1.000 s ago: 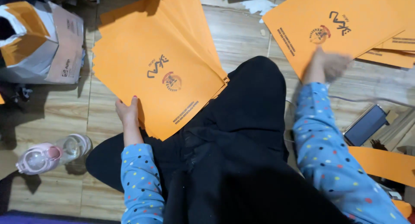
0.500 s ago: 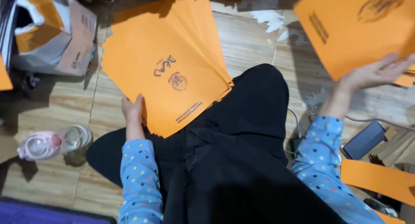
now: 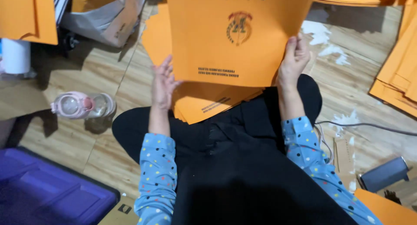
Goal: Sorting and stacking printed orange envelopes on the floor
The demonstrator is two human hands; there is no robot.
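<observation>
I hold a large orange printed folder sheet (image 3: 234, 34) up in front of me over my lap. My right hand (image 3: 294, 60) grips its lower right edge. At its lower left corner my left hand (image 3: 164, 84) touches the edge with fingers spread. Beneath it a stack of matching orange sheets (image 3: 208, 104) rests on my black-trousered knees and the wooden floor. Both my sleeves are blue with coloured dots.
A pink-capped clear water bottle (image 3: 81, 105) lies on the floor at left. A cardboard box with a bag (image 3: 108, 16) stands at the back left. More orange sheets (image 3: 397, 81) pile up at right. Near them run a cable (image 3: 369, 126) and a dark phone (image 3: 384, 173). A purple tray (image 3: 47, 194) sits at lower left.
My right hand has carried an orange sheet from the right pile across to the middle, over the stack on my lap. My left hand has risen off the stack to meet its edge.
</observation>
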